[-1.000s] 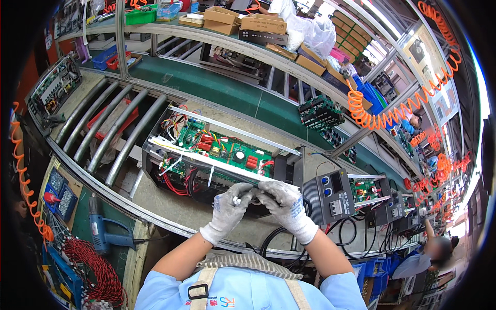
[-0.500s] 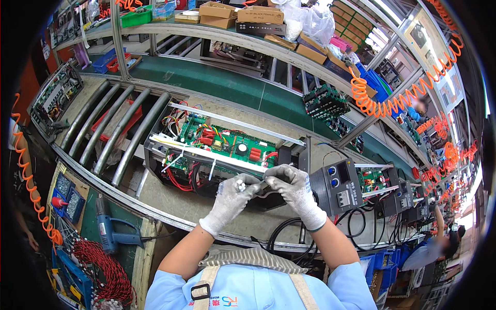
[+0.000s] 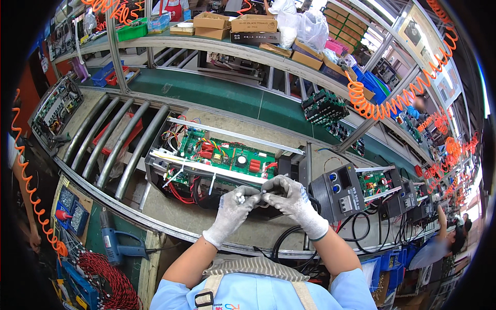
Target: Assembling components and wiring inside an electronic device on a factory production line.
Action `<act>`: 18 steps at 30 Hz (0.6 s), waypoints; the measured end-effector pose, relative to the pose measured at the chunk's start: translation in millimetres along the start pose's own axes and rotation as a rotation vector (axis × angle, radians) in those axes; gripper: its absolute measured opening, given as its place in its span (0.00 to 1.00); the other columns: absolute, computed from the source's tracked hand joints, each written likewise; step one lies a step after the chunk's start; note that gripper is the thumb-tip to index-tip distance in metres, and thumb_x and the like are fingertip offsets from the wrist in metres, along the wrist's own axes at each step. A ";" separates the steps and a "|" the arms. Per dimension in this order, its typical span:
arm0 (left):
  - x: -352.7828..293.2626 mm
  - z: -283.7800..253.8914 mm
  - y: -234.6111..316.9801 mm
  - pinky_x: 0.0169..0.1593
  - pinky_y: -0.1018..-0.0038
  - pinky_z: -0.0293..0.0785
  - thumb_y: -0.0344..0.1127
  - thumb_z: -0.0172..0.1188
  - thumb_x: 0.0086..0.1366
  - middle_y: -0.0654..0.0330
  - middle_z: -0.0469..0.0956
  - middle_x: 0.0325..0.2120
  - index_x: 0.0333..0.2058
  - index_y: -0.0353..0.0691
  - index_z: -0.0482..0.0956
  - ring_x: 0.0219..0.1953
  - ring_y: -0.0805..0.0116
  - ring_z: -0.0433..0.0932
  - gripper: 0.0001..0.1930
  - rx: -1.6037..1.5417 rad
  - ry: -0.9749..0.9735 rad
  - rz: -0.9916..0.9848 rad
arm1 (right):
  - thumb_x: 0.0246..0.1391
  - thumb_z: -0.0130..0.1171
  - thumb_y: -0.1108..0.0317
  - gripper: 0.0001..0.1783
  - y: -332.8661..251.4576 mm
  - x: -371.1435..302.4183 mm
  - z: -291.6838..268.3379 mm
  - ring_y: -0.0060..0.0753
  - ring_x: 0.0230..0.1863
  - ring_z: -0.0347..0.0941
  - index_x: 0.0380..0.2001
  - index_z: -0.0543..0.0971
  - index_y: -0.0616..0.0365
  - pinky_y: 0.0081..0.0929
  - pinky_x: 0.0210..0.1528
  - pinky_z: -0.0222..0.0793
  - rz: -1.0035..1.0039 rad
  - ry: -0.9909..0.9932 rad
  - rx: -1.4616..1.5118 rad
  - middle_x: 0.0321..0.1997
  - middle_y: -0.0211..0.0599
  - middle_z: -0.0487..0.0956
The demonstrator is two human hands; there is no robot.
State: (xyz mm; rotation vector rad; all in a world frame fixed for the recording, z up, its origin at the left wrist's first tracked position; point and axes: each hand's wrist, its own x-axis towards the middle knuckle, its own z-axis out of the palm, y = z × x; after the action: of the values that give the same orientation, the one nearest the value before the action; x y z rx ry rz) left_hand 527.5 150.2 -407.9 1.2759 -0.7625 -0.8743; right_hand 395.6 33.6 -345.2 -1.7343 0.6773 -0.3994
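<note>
My left hand [image 3: 235, 209], in a white and grey glove, is closed with small white pieces [image 3: 241, 198] showing between its fingers. Their kind is too small to tell. Its fingertips meet those of my gloved right hand [image 3: 293, 200], which is closed in a pinch; whatever lies between them is hidden. Both hands are at the near edge of an open machine chassis [image 3: 206, 164] on the line. Inside it sit green circuit boards [image 3: 241, 151] with red and yellow wires. A white cable tie [image 3: 212, 183] sticks out from the chassis's near side.
Metal rollers [image 3: 121, 150] lie left of the chassis. A blue heat gun [image 3: 121, 245] and red-black wires [image 3: 106, 276] are at lower left. Right stands another machine with a dark front panel [image 3: 338, 191], beside black cables [image 3: 287, 243]. Orange coiled hoses [image 3: 369, 106] hang around.
My hands stay together and shift slightly downward, with the right fingers curling more. The view has tilted slightly. The chassis has not moved.
</note>
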 end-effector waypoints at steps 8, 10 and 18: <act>-1.0 -1.7 6.7 0.30 0.82 0.67 0.32 0.63 0.63 0.68 0.78 0.27 0.38 0.35 0.81 0.27 0.83 0.69 0.08 -0.048 -0.005 -0.007 | 0.53 0.65 0.74 0.09 -1.1 -1.9 5.0 0.21 0.37 0.74 0.38 0.79 0.63 0.21 0.39 0.73 -0.207 0.034 -0.311 0.37 0.35 0.77; -0.3 -3.5 5.9 0.30 0.83 0.67 0.32 0.62 0.63 0.68 0.78 0.27 0.38 0.35 0.81 0.27 0.84 0.68 0.08 0.021 -0.013 0.013 | 0.53 0.64 0.75 0.10 -5.9 -4.6 11.5 0.20 0.37 0.74 0.39 0.78 0.64 0.21 0.39 0.73 -0.198 0.059 -0.289 0.37 0.35 0.77; -0.8 -2.3 4.5 0.32 0.84 0.67 0.29 0.61 0.64 0.67 0.78 0.28 0.39 0.35 0.81 0.29 0.84 0.70 0.07 -0.047 -0.033 -0.034 | 0.55 0.63 0.77 0.13 -3.7 -2.0 6.7 0.19 0.37 0.75 0.44 0.75 0.64 0.18 0.41 0.76 0.046 0.037 0.016 0.39 0.33 0.76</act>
State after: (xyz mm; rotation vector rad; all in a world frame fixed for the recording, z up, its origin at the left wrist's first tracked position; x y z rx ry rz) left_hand 529.7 152.3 -403.8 1.2383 -0.7439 -0.9376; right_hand 398.9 40.7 -343.3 -1.6970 0.7377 -0.4053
